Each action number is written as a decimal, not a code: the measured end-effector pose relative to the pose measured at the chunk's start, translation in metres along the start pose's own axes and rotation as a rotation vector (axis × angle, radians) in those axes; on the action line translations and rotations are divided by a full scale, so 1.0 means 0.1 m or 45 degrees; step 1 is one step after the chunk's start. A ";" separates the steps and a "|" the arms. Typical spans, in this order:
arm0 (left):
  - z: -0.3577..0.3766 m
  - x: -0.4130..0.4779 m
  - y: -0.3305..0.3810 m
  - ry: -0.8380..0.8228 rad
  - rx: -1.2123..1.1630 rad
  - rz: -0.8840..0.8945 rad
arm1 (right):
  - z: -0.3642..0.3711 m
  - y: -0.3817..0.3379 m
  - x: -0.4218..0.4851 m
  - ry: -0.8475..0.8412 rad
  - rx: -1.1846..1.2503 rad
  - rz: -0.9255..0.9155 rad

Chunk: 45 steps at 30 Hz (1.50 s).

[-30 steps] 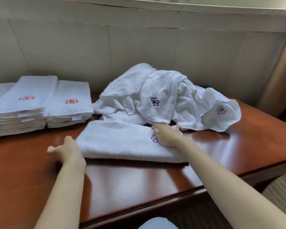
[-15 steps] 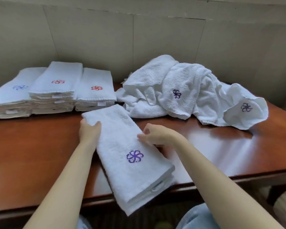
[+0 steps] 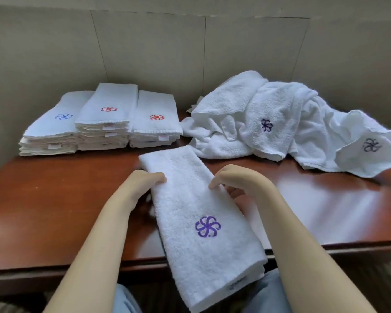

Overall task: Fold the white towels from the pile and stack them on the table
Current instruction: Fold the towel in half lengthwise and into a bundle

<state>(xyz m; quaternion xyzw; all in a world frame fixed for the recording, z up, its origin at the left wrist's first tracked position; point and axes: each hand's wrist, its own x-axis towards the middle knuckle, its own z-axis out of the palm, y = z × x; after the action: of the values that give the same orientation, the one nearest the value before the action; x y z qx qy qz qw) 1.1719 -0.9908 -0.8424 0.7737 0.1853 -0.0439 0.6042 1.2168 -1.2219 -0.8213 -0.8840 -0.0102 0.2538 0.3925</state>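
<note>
A folded white towel (image 3: 196, 213) with a purple flower emblem lies lengthwise, its near end hanging past the table's front edge. My left hand (image 3: 142, 181) grips its left edge, thumb on top. My right hand (image 3: 237, 180) holds the right edge, fingertips on top and thumb beneath. A loose pile of white towels (image 3: 280, 123) with dark purple emblems sprawls at the back right. Three stacks of folded towels (image 3: 104, 123) stand at the back left, topped with blue and red emblems.
The brown wooden table (image 3: 54, 199) runs against a beige panelled wall (image 3: 145, 53). Its front edge crosses the lower view, with my lap in light blue fabric below it.
The folded towel was turned from lying crosswise to lengthwise and drawn toward me over the table edge. Both hands shifted to its two long sides.
</note>
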 end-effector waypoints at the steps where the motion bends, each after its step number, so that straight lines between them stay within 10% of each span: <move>1: -0.01 0.00 -0.01 -0.013 -0.002 0.009 | -0.01 0.00 -0.01 -0.005 0.001 -0.002; 9: 0.03 0.12 -0.04 0.139 -0.203 -0.003 | 0.17 -0.13 0.19 0.090 0.079 -0.174; 14: -0.13 0.17 -0.03 0.083 -0.301 0.067 | 0.22 -0.16 0.23 -0.270 0.126 -0.083; 19: -0.20 0.39 0.06 0.020 -0.282 0.000 | 0.32 -0.30 0.53 0.164 0.575 -0.246; 29: -0.24 0.63 0.13 0.011 -0.554 0.313 | 0.15 -0.55 0.76 0.200 1.295 -0.370; 38: -0.33 0.52 0.08 -0.033 0.146 -0.077 | 0.23 -0.48 0.77 0.093 0.370 -0.154; 45: -0.47 0.04 -0.10 -0.275 -0.335 0.118 | 0.29 -0.59 0.44 -0.434 0.127 -0.229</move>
<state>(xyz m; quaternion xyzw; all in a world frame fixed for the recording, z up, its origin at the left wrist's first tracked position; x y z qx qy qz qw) 1.1649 -0.9434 -0.8399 0.6866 0.0874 -0.0742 0.7179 1.2528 -1.1512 -0.8157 -0.8032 -0.1427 0.3639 0.4496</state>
